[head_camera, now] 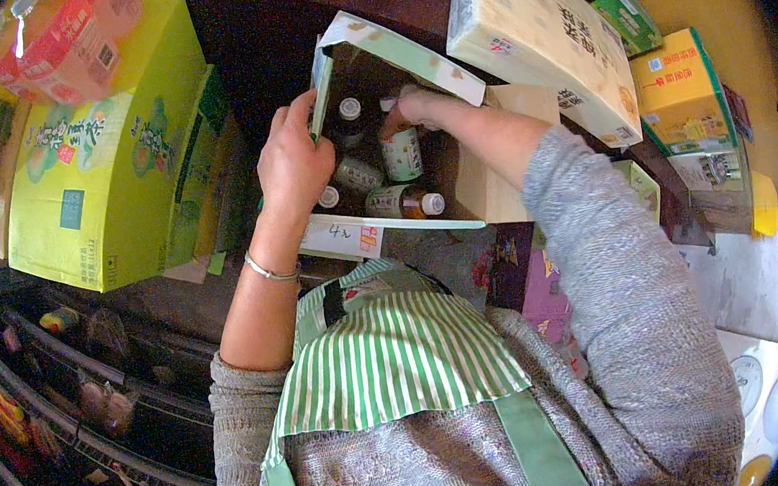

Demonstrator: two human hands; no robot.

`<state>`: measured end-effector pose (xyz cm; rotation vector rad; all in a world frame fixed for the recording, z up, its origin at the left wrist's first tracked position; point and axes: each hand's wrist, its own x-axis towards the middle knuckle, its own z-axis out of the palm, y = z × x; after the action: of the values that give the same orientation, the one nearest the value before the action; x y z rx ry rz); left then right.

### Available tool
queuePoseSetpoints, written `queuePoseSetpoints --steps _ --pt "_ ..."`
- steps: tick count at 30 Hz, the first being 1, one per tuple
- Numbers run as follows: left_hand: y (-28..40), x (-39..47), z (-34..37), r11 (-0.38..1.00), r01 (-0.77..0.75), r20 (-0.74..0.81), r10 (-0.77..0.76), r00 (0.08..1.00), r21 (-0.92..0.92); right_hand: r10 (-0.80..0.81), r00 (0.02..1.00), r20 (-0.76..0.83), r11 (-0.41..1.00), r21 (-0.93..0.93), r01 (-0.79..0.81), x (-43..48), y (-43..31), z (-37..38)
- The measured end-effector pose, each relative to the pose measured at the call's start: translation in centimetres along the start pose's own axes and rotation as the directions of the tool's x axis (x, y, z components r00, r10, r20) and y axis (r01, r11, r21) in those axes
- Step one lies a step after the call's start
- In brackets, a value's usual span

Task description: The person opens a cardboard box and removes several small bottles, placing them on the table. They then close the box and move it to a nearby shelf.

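An open cardboard box [423, 220] with pale green edges stands before me, with several bottles inside. My left hand [294, 156] grips its left flap, thumb and fingers on either side of the board. Inside the box, my right hand [413, 109] has its fingers around the neck of a bottle with a white-and-green label [402, 155]. Beside that, a dark bottle with a white cap [349, 120] stands upright. An amber bottle [395, 202] lies on its side near the front wall, its white cap pointing right. My right fingertips are partly hidden.
A yellow-green carton [108, 153] with a red pack [78, 52] on top stands at left. To the right are a cream carton [538, 35] and a yellow box [680, 91]. Dark shelf rails [95, 370] run at lower left. A handwritten price card [341, 236] hangs on the box front.
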<state>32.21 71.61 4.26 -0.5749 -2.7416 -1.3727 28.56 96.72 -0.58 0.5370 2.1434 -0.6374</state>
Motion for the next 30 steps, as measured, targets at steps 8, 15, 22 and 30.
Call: queuePoseSetpoints --steps 8,15,22,30 --pt "0.9 -0.6 -0.2 1.000 0.023 0.047 -0.024 0.999 0.001 -0.406 0.783 -0.470 0.891 -0.393 0.227 -6.2 1.6 -0.1" --pt "0.9 -0.7 0.1 0.999 -0.013 0.053 0.016 0.998 -0.040 -0.513 0.595 -0.619 0.832 -0.529 0.167 -4.7 2.6 1.4" --pt "0.5 -0.3 0.0 0.999 -0.028 0.019 0.028 0.999 -0.016 -0.533 0.695 -0.482 0.741 -0.663 0.109 -3.6 1.0 3.3" --pt "1.6 -0.1 0.1 1.000 -0.009 0.039 0.010 0.999 -0.020 -0.612 0.781 -0.124 0.625 -0.681 0.382 -9.1 0.9 3.1"
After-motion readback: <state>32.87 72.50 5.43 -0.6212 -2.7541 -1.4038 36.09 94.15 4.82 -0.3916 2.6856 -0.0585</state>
